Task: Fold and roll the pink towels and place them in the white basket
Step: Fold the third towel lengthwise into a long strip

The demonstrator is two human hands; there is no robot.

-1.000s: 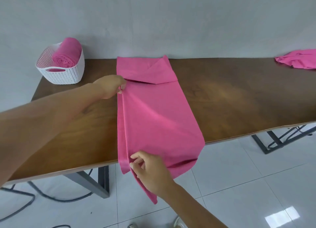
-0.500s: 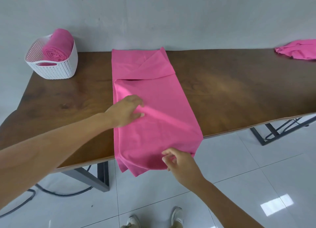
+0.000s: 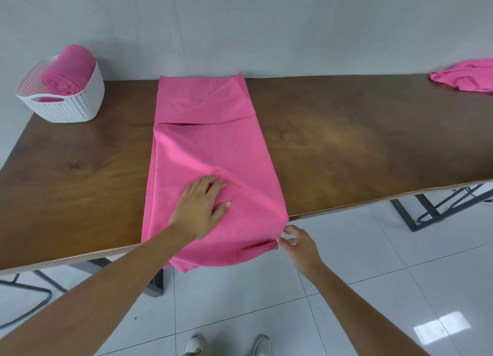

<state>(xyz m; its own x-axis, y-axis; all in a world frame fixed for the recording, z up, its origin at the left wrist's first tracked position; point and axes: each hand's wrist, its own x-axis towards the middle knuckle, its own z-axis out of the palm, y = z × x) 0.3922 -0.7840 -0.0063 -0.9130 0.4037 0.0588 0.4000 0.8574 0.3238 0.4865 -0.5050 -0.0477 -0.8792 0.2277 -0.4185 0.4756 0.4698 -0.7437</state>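
Observation:
A long pink towel lies folded lengthwise across the wooden table, its near end hanging over the front edge. My left hand presses flat on the towel near the table's front edge, fingers spread. My right hand pinches the towel's hanging right corner just below the table edge. The white basket stands at the table's far left with one rolled pink towel inside it.
Another crumpled pink towel lies at the table's far right by the wall. Dark metal table legs and cables stand on the white tiled floor. My shoes show at the bottom.
My left hand slid down the towel toward the near edge and now lies flat on it. My right hand moved right along the hanging end to its right corner.

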